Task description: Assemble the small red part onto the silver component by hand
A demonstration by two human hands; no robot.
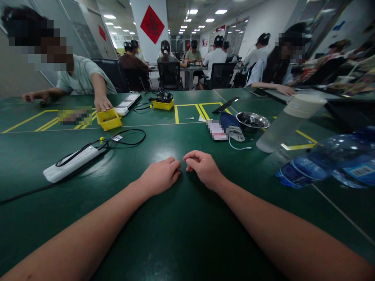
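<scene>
My left hand (161,175) rests on the green table (164,242) with its fingers curled closed, and nothing shows in it. Just to its right, a small gap apart, lies my right hand (202,168), fingers bent together and thumb against them, also with nothing visible inside. Left of my hands is a white power strip (72,164) with a looped black cable. Beyond my right hand are a pixelated phone-like item (216,130), a dark blue pouch (229,120) and a steel bowl (252,120).
Across the table a person's hand touches a yellow bin (109,119). Another yellow bin (163,104) holds black cables. On the right stand a frosted bottle (288,123) and lying blue water bottles (322,160). More people sit behind.
</scene>
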